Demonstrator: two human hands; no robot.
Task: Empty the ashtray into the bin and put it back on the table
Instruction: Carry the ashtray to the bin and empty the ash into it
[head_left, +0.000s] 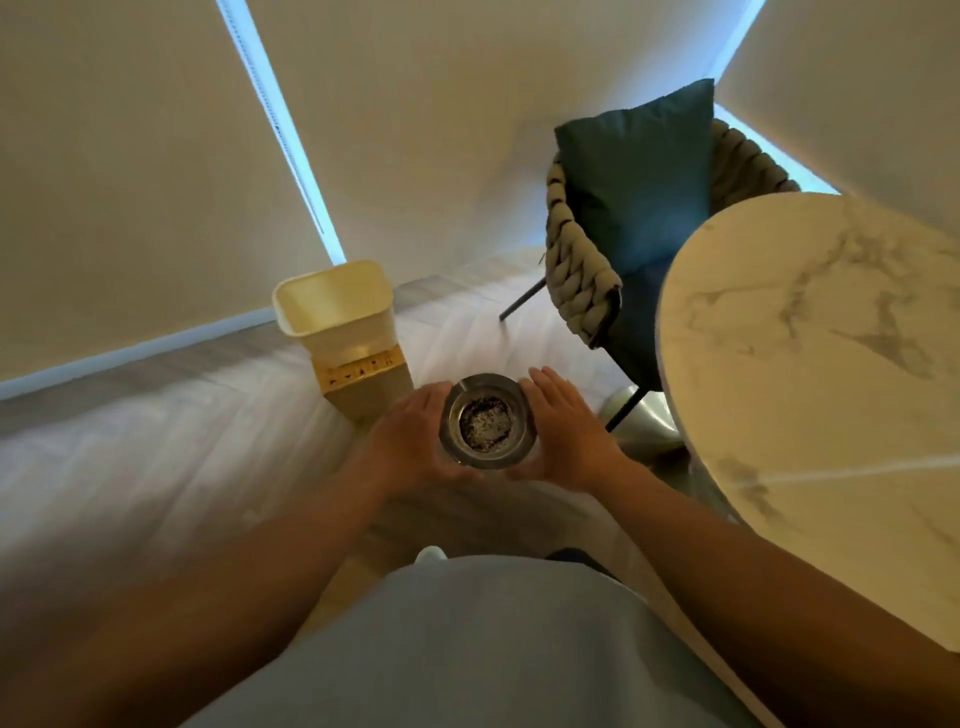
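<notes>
Metal ashtray (485, 421) full of ash, cupped between left hand (415, 439) and right hand (561, 431), fingers loosely curved round its rim, cream bin (343, 332) just beyond

pale wood floor (156, 441), woven chair (582, 270), teal cushion (639, 182), drawn blinds (130, 156).

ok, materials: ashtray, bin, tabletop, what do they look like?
Ashtray: looks like metal, silvery with a dull sheen on the rim; ash darkens the middle, and blur leaves it open. Bin: probably plastic, cream, smooth matte moulded walls with a rounded lip. Tabletop: marble or a marble-look slab, white with grey veins and a soft gloss; real stone or print cannot be told.
</notes>
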